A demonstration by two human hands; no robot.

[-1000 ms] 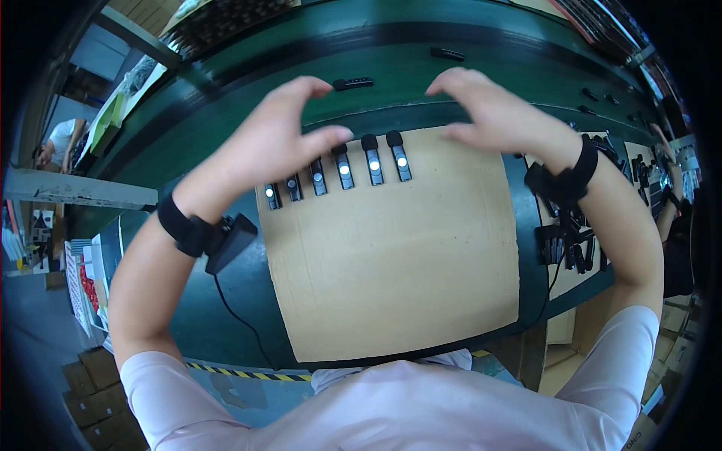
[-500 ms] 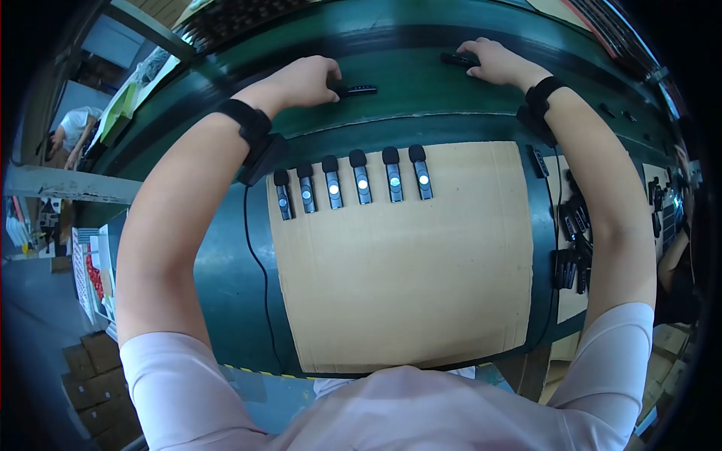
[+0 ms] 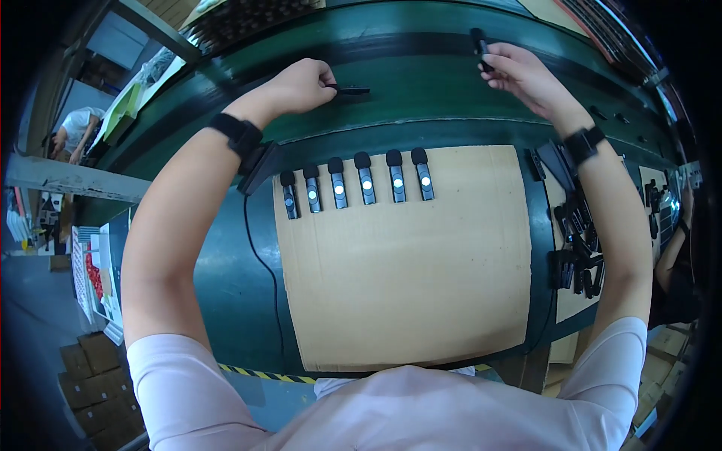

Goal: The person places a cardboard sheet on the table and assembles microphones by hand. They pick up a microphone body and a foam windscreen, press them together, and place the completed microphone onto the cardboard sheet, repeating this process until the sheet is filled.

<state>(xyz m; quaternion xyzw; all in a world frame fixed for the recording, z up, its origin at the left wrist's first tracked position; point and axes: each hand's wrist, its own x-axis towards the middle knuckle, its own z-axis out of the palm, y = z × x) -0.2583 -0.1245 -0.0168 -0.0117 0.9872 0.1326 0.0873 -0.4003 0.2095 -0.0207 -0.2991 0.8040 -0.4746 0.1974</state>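
At the far left of the green bench, my left hand (image 3: 304, 86) is closed, its fingertips pinching the near end of a small black clip-on microphone (image 3: 356, 91) that lies sideways. My right hand (image 3: 519, 75), at the far right, grips another black clip-on microphone (image 3: 479, 46) between thumb and fingers, its dark tip pointing away from me. Closer to me, a row of several clip-on microphones (image 3: 366, 183) with black foam tips and lit round spots lies along the far edge of a cardboard sheet (image 3: 406, 286). Both wrists wear black bands with cables.
Right of the cardboard, many black microphones (image 3: 579, 263) are heaped on another board, partly behind my right forearm. A few small black pieces (image 3: 609, 115) lie at the far right. A thin black cable (image 3: 263, 267) runs down the left side. Other people sit at both edges.
My right hand has raised its microphone and turned it from lying sideways to pointing away. My left fingers have closed on the end of the other microphone, which has shifted slightly left.
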